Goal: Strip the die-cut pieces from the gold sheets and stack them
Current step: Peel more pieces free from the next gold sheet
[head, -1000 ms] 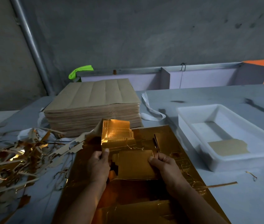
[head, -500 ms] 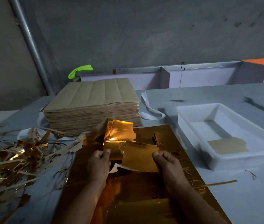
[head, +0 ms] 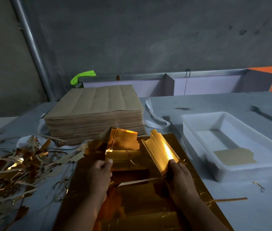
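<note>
A glossy gold piece, ribbed with dotted perforations, is pinched at its near edge by the right hand, tilted above the flat gold sheet; creased foil pieces are gripped by the left hand with curled fingers.

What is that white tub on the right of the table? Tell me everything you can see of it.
The white tub is a shallow rectangular bin, seemingly plastic, with a rounded rim and sloping walls. It sits upright on the grey table, set at an angle, to the right of the gold sheet. One flat tan card piece lies at its near end; the rest of its floor is bare. Only the table and that piece touch it.
</note>
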### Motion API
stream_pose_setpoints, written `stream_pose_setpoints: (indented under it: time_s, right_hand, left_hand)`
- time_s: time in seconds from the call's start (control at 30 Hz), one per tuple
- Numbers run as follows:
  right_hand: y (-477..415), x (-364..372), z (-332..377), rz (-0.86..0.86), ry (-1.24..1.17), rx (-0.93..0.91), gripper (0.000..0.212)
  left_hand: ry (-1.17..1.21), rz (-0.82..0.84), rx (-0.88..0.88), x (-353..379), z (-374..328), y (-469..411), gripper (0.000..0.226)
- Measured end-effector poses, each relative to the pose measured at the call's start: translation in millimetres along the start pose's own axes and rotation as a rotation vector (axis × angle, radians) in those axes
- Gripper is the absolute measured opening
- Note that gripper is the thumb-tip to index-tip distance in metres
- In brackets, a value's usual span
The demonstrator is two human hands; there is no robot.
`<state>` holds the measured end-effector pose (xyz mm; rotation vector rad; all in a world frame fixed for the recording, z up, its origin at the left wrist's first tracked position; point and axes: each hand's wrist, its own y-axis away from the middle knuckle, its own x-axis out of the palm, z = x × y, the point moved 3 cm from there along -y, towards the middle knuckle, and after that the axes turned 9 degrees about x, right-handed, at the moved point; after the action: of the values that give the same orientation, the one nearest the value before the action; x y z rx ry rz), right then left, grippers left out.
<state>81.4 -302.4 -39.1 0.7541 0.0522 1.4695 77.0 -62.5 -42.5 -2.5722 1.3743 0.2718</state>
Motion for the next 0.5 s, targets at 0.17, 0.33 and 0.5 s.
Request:
stream_pose_setpoints:
  time_s: [0.17,0.33,0.5]
  right_hand:
    - [-0.8,-1.7,2.5,-0.044,-0.07,-0.034,0.03]
    - [-0.5,-1.6,5.1,-0.036,-0.11,-0.099,0.047]
    - [1.2,-0.4,7.7,-0.061,-0.064,-0.134,0.028]
  left_hand:
    - [0.014,-0.034,0.013,-0.3,-1.1,-0.1,0.013]
    - [0.024,-0.042,-0.009,-1.0,0.2,-1.9,0.014]
    - [0.042,-0.045,0.003,-1.6,-1.2,1.3,0.017]
